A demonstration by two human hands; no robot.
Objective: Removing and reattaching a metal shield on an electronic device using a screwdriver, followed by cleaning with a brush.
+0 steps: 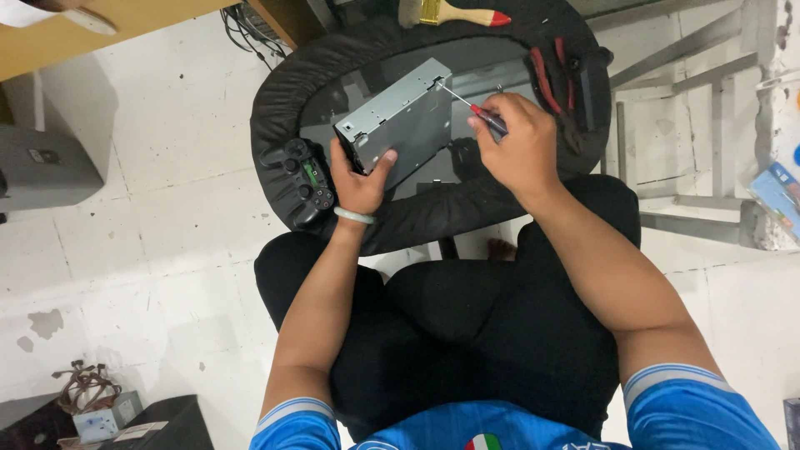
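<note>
A grey metal drive box lies tilted on a small round glass-topped table with a black padded rim. My left hand grips the box's near corner, thumb on its top face. My right hand holds a small screwdriver with a red and dark handle. Its thin shaft points up-left and the tip meets the box's far right corner.
A black game controller rests on the table's left rim. Red-handled pliers and a paintbrush lie at the far side. A white metal frame stands right, grey boxes left, on white floor tiles.
</note>
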